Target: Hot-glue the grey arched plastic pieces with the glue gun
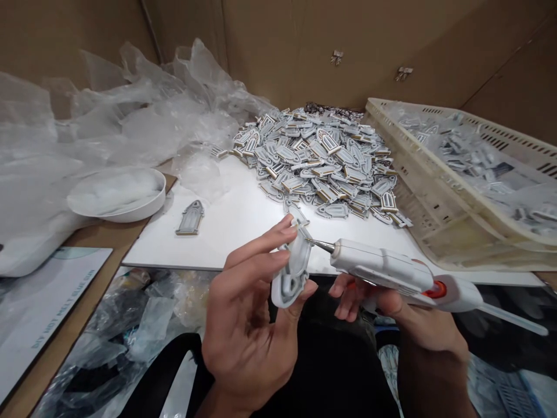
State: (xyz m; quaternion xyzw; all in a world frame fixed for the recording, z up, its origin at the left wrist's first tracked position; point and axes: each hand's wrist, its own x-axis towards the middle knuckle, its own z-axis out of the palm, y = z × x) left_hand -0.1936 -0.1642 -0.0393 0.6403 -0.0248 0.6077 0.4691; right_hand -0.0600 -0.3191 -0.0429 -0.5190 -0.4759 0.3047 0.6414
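Observation:
Between the fingertips and thumb of my left hand (256, 313) is a small white arch-shaped window piece (297, 258), tilted with its recessed back facing up. My right hand (418, 325) grips a white hot glue gun (383, 267) from below, with an orange-red part near its rear and a clear glue stick (513, 318) poking out behind. The gun's metal nozzle points left, its tip at or very near the piece's edge; whether they touch I cannot tell. A single similar piece (190, 219) lies on the white board to the left.
A large heap of such pieces (322, 162) covers the back of the white board (230, 232). On the right stands a cream plastic crate (418, 197) holding bagged pieces. Clear plastic bags (143, 116) pile up at left, near a shallow white dish (117, 194). Cardboard walls (296, 52) enclose the back.

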